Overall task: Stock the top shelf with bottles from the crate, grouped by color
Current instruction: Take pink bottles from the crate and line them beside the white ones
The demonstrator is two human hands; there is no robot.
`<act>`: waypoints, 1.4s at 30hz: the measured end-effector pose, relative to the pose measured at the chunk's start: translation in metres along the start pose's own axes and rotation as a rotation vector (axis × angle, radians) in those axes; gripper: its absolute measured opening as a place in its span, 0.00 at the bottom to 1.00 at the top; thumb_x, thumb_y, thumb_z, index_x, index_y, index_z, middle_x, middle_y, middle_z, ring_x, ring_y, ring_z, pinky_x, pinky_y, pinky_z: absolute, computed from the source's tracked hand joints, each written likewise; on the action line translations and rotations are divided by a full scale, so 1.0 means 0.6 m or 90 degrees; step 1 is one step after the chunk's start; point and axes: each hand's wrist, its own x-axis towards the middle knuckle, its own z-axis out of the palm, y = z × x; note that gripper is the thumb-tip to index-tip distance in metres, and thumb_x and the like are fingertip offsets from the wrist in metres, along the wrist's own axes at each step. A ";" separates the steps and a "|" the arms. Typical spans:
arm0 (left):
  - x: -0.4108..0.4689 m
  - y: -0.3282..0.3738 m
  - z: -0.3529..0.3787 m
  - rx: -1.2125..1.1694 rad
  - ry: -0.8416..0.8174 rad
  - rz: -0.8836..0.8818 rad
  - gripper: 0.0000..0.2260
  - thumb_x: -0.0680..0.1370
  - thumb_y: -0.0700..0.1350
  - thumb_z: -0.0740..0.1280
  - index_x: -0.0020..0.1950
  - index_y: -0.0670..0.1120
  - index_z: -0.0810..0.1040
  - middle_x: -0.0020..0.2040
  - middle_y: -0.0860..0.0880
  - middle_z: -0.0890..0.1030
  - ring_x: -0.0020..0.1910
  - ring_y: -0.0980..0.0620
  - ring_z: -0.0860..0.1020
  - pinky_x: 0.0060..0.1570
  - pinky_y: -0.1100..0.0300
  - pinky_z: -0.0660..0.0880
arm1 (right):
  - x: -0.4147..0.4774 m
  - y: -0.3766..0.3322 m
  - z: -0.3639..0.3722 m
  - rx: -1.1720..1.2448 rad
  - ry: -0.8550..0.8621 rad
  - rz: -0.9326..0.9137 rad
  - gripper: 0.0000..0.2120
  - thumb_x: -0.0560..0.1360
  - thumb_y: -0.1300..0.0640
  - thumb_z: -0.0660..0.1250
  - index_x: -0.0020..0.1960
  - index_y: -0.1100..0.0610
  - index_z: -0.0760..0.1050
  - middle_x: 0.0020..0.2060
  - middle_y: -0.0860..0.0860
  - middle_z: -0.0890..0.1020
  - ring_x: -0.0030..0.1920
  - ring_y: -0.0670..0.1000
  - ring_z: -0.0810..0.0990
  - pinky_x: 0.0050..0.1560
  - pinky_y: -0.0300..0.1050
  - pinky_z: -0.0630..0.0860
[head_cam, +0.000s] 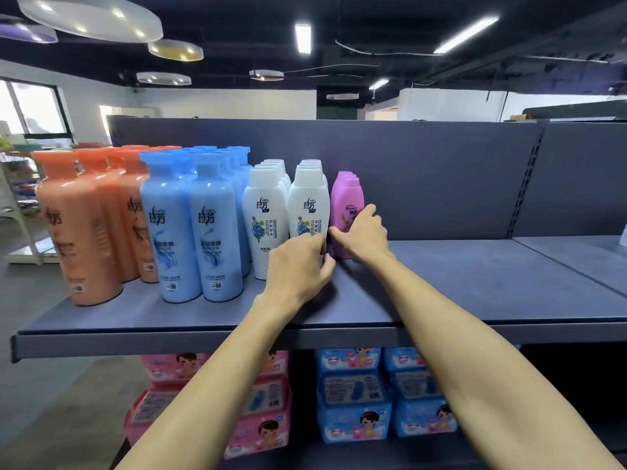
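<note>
Right hand [364, 232] on one pink bottle [346, 195], left hand [295, 266] on white bottle [308, 205]

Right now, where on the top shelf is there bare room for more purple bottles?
Bare shelf runs right of the purple bottles to the slotted upright. Left of them it is crowded: white bottles, blue bottles and orange bottles packed in rows.

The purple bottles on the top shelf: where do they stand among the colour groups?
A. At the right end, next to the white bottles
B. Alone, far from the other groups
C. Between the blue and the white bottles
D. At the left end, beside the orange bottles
A: the purple bottles stand last on the right of the row on the top shelf, close beside the white bottles, and the right hand holds the front one.
</note>
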 end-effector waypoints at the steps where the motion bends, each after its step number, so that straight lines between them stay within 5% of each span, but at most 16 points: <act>1: 0.002 -0.001 0.001 0.003 0.004 0.000 0.06 0.74 0.51 0.62 0.42 0.49 0.73 0.41 0.51 0.80 0.44 0.46 0.78 0.38 0.53 0.73 | 0.001 0.000 0.001 0.000 0.001 0.000 0.32 0.71 0.43 0.73 0.60 0.61 0.62 0.59 0.61 0.74 0.57 0.65 0.77 0.50 0.51 0.72; 21: -0.002 0.014 -0.021 0.020 0.005 0.003 0.07 0.73 0.51 0.63 0.43 0.49 0.75 0.41 0.52 0.80 0.44 0.46 0.78 0.37 0.55 0.70 | -0.028 -0.005 -0.039 -0.019 -0.053 0.022 0.38 0.64 0.46 0.80 0.62 0.62 0.63 0.61 0.60 0.73 0.61 0.63 0.76 0.55 0.53 0.74; 34: -0.018 0.046 -0.068 0.004 -0.001 0.041 0.07 0.74 0.51 0.62 0.43 0.48 0.74 0.42 0.51 0.80 0.45 0.46 0.77 0.40 0.54 0.73 | -0.074 0.001 -0.108 -0.086 -0.037 -0.007 0.34 0.66 0.44 0.79 0.52 0.58 0.58 0.56 0.58 0.75 0.54 0.61 0.77 0.42 0.49 0.68; 42: -0.036 0.066 -0.086 -0.017 0.002 0.069 0.08 0.74 0.52 0.63 0.41 0.48 0.72 0.40 0.51 0.79 0.43 0.47 0.77 0.37 0.56 0.71 | -0.129 -0.003 -0.161 -0.164 -0.016 -0.040 0.27 0.70 0.44 0.75 0.54 0.58 0.63 0.52 0.56 0.76 0.45 0.57 0.73 0.40 0.49 0.69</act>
